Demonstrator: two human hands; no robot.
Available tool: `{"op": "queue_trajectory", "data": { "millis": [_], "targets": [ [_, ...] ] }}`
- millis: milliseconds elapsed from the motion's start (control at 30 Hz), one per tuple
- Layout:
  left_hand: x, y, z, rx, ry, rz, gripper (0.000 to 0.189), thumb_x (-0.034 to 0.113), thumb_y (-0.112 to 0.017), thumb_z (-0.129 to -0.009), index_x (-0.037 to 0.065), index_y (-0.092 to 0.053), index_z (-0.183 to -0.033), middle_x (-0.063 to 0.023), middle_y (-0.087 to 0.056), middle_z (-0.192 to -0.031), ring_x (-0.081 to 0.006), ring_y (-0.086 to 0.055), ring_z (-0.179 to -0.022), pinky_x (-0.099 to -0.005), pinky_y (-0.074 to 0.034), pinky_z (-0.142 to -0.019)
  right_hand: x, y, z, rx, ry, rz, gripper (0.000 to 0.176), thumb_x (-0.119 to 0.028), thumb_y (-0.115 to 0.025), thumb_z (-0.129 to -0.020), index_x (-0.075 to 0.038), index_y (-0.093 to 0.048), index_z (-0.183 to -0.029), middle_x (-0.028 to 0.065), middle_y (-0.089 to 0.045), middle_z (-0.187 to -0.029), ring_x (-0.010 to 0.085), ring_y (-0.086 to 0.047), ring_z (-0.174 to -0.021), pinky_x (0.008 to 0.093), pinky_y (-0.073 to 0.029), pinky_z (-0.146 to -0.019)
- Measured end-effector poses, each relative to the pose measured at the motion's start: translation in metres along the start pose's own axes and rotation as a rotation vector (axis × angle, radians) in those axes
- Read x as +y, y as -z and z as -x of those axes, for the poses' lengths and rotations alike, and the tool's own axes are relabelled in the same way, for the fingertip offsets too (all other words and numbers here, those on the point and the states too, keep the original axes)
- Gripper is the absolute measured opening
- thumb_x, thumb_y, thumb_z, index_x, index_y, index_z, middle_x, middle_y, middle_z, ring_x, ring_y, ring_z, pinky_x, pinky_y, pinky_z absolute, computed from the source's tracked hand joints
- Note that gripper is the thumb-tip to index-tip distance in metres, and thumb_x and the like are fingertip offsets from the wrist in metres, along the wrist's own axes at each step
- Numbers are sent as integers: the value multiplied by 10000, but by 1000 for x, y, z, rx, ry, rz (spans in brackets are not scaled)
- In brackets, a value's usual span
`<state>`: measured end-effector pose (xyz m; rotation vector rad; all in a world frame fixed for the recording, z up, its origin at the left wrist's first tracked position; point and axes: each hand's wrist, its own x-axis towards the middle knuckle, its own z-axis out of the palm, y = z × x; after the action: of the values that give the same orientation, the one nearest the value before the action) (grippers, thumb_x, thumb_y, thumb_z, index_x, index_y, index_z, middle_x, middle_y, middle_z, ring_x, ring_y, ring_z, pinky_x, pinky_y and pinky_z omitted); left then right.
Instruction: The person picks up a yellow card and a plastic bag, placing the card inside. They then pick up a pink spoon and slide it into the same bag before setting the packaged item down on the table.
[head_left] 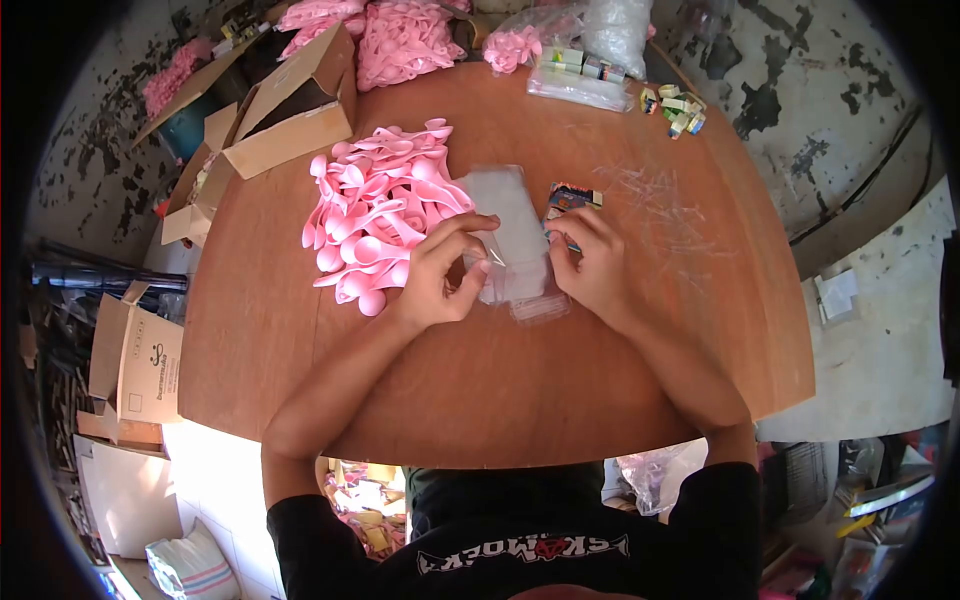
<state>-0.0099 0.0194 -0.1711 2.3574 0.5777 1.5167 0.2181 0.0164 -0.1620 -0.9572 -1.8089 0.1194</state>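
My left hand (440, 275) is curled beside the pink plastic spoons, thumb and fingertips closed on the glinting edge of a clear plastic bag. Under and beside its fingertips lies a stack of flat clear plastic bags (512, 210). My right hand (592, 262) is on the other side of that stack, thumb and index finger drawn together; what they pinch is too small to make out. Just above its fingers lies a dark printed card (580, 195), partly covered by the hand. A loose heap of pink spoons (375, 215) spreads to the left.
Thin clear plastic strips (655, 215) are strewn across the table (480, 400) at right. Small tape rolls (680, 110) and packed plastic sleeves (580, 88) sit at the back right. An open cardboard box (295, 110) and bagged pink spoons (410, 45) stand at the back left.
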Motion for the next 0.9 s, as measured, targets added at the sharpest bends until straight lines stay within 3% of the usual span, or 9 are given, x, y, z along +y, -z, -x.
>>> {"op": "queue_trajectory", "data": {
  "millis": [67,133,200,300,433,633,700,767,900],
  "targets": [
    [-3,4,4,59,191,274,112,-58,-572,-727,16,-517,-791,-192,-606,-1148,-272,-598,-1062,-370,-493,-876,5,13,-9,-188,54,382,168,-98,-645,-776,-34,-684,-926,115,-647,-900,285,-627,-857,367,-499,-760],
    [-5,6,6,63,170,291,105,-70,-552,-772,9,-495,-810,-195,-604,-1140,-241,-606,-1045,-332,-499,-849,7,22,-12,-270,39,460,195,-115,-665,-744,-55,-692,-927,111,-658,-941,310,-620,-907,400,-494,-805],
    [-3,7,7,91,460,653,18,22,-503,-849,23,-490,-862,-170,-628,-1064,-260,-632,-1038,-375,-483,-869,13,28,-13,-328,110,600,191,-143,-681,-743,-72,-696,-920,103,-662,-977,296,-614,-933,392,-491,-824],
    [-12,1,9,144,497,622,64,-18,-474,-905,13,-505,-952,-117,-637,-980,-193,-648,-933,-337,-499,-809,16,32,-11,-428,-19,580,205,-218,-704,-739,-96,-701,-904,90,-670,-954,293,-629,-906,417,-476,-827],
    [-15,-4,3,297,544,641,70,-68,-503,-889,-11,-517,-928,-103,-621,-959,-140,-636,-856,-278,-507,-770,18,36,-18,-523,-159,417,195,-213,-730,-726,-98,-716,-882,118,-678,-892,309,-648,-851,416,-504,-754],
    [4,20,-24,260,600,593,153,17,-557,-914,-48,-580,-1050,-69,-651,-918,-117,-631,-827,-238,-498,-746,18,44,-28,-464,-83,366,111,-143,-718,-740,-51,-707,-800,138,-681,-778,309,-654,-704,408,-509,-661],
    [20,34,-42,285,641,658,161,54,-579,-917,-49,-621,-1033,-57,-665,-914,-103,-629,-828,-241,-494,-740,-9,63,-51,-199,-136,234,106,-121,-701,-771,-40,-712,-838,146,-686,-773,260,-655,-652,362,-498,-609],
    [26,43,-63,256,600,587,158,59,-587,-913,-50,-631,-1019,-55,-667,-905,-108,-634,-834,-249,-505,-735,-52,89,-78,-82,-206,172,114,-70,-654,-863,17,-698,-922,87,-706,-881,133,-656,-738,263,-511,-665],
    [56,54,-103,185,560,498,162,69,-614,-899,-50,-660,-999,-66,-679,-928,-121,-654,-839,-256,-526,-722,-92,117,-109,129,-83,-212,131,-71,-660,-881,29,-692,-958,33,-687,-870,92,-609,-744,229,-478,-676]
  ]
}}
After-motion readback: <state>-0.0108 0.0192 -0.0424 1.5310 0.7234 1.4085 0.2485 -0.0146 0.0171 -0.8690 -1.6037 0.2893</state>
